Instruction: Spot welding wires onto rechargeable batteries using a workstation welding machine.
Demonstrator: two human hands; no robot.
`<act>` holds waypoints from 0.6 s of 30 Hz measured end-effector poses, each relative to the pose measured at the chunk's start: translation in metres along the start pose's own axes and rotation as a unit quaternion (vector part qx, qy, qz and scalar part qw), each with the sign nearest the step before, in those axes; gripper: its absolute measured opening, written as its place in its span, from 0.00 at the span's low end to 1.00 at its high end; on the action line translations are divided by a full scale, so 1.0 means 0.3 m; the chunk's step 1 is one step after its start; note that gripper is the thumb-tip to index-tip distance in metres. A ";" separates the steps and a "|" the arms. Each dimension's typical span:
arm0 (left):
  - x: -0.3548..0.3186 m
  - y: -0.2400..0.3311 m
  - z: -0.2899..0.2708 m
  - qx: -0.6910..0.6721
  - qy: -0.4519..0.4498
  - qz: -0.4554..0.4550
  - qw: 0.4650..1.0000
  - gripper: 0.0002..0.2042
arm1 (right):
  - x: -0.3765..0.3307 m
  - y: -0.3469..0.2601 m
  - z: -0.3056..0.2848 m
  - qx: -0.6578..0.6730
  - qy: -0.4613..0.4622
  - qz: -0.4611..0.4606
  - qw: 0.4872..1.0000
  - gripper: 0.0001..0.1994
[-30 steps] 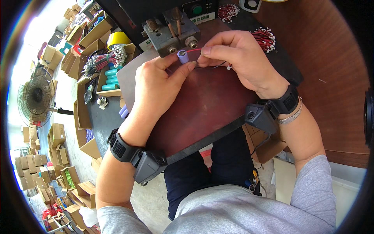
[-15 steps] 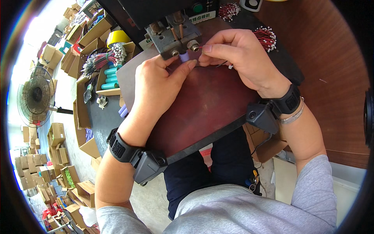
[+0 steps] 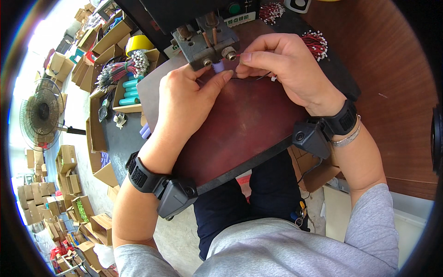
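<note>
My left hand (image 3: 191,90) pinches a small purple cylindrical battery cell (image 3: 218,68) between thumb and fingers. The cell sits right under the metal head (image 3: 203,48) of a spot welding machine, whose two thin copper-coloured rods point down toward it. Just to the right, my right hand (image 3: 277,64) is closed in a pinch on a thin red and black wire lead (image 3: 251,78). A small white connector (image 3: 273,78) hangs from the lead below my right fingers. The upper end of the cell and the wire tip are hidden by the machine head.
A bundle of red-black leads (image 3: 315,45) lies to the right, another bundle (image 3: 271,13) behind. On the left stand a cardboard box with teal cells (image 3: 131,93), a wire bundle (image 3: 122,69), yellow tape (image 3: 137,43) and a fan (image 3: 43,111). The dark red worktop (image 3: 244,124) curves before me.
Hardly anything differs. Both hands keep their grips beneath the machine head, with only a very slight shift.
</note>
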State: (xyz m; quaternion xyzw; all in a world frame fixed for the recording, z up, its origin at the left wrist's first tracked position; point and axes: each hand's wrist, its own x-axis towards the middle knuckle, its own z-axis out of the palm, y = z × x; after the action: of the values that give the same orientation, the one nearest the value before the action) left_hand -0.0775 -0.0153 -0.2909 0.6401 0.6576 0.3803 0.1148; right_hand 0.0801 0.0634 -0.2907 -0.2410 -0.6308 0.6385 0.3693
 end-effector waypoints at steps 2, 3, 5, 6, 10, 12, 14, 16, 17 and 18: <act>0.004 0.000 0.007 0.001 0.009 0.023 1.000 0.11 | -0.003 -0.006 -0.006 -0.002 0.001 -0.002 1.000 0.06; 0.005 0.001 0.010 -0.001 0.008 0.024 1.000 0.11 | -0.005 -0.013 -0.007 -0.002 0.003 0.004 1.000 0.06; -0.001 -0.003 0.000 0.011 0.020 0.018 1.000 0.12 | -0.001 -0.012 0.003 0.005 -0.002 0.010 1.000 0.06; -0.003 0.007 -0.007 -0.011 0.006 -0.032 0.999 0.13 | -0.002 -0.009 0.008 0.008 -0.001 0.007 1.000 0.07; 0.002 -0.002 0.007 -0.009 0.028 0.000 1.000 0.13 | -0.004 -0.011 -0.001 0.012 -0.002 0.002 1.000 0.07; 0.004 -0.001 0.002 -0.008 0.024 0.002 1.000 0.13 | -0.005 -0.016 -0.001 0.020 0.001 0.006 1.000 0.08; 0.005 0.005 -0.002 -0.008 0.018 0.004 1.000 0.13 | -0.003 -0.015 -0.002 0.021 -0.008 0.004 1.000 0.08; 0.006 0.011 -0.008 -0.017 0.004 -0.024 1.000 0.13 | -0.004 -0.012 0.000 0.020 -0.009 -0.002 1.000 0.08; 0.006 0.009 -0.008 -0.017 0.004 -0.024 1.000 0.13 | -0.004 -0.011 0.001 0.020 -0.009 -0.010 1.000 0.08; 0.007 0.006 -0.007 -0.030 0.003 -0.018 0.999 0.13 | -0.003 -0.008 0.000 0.019 -0.010 -0.010 1.000 0.08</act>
State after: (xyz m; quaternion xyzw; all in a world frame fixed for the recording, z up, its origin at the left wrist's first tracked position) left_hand -0.0779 -0.0143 -0.2878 0.6229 0.6581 0.3997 0.1385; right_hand 0.0810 0.0624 -0.2884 -0.2213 -0.6243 0.6492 0.3740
